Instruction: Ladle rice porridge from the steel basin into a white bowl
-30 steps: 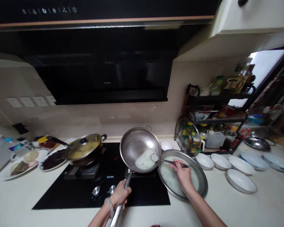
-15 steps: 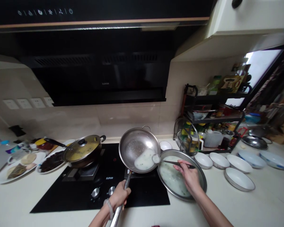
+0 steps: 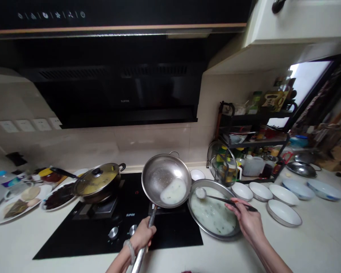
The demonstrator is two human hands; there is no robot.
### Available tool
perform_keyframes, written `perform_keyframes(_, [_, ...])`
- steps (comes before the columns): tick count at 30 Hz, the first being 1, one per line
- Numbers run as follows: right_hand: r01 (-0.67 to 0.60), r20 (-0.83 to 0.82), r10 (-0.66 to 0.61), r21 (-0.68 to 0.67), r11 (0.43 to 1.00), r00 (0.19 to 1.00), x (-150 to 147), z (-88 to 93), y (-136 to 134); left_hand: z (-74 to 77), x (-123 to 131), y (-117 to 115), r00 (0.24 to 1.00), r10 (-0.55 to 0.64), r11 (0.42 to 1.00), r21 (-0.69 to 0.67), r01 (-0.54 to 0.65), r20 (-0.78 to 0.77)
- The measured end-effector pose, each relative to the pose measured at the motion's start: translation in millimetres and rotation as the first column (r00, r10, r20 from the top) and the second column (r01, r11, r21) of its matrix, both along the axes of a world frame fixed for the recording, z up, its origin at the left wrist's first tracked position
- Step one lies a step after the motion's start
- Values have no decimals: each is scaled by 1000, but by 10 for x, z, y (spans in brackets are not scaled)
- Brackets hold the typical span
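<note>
My left hand (image 3: 143,234) is wrapped round the long handle of a steel wok (image 3: 157,170), which tilts over the right burner. Milky white liquid with dark bits (image 3: 174,191) pools at the wok's lower right side. In my right hand (image 3: 246,218) is a ladle (image 3: 221,198) with a dark handle. Its round bowl is over the left part of a wide steel basin (image 3: 238,234), close to the surface of the whitish soup (image 3: 214,216) in it. The basin stands on the counter right beside the wok.
A lidded pan (image 3: 98,182) sits on the left burner of the black cooktop (image 3: 74,239). Plates of food (image 3: 14,218) stand farther left. Several white bowls (image 3: 284,213) line the counter at right, before a spice rack (image 3: 252,144). A glass lid (image 3: 221,163) leans there.
My right hand has moved right, carrying the ladle from the wok's right rim to over the basin. My left hand and the wok stay nearly in place. The view has shifted slightly.
</note>
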State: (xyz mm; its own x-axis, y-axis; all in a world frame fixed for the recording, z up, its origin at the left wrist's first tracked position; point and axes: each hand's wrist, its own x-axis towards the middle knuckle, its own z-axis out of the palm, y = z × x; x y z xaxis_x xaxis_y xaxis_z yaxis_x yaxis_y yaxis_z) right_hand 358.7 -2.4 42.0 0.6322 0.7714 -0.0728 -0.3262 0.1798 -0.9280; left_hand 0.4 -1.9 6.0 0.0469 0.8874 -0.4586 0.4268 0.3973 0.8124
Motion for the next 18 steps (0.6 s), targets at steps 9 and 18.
perform_keyframes(9, [41, 121, -27, -110, 993, 992, 183, -155, -164, -46, -18, 4, 999, 15, 1000, -6, -14, 40])
perform_keyframes(18, [-86, 432, 162, -190, 978, 887, 200, -283, -337, -18, -13, 2, 998, 19, 1000, -5, -19, 55])
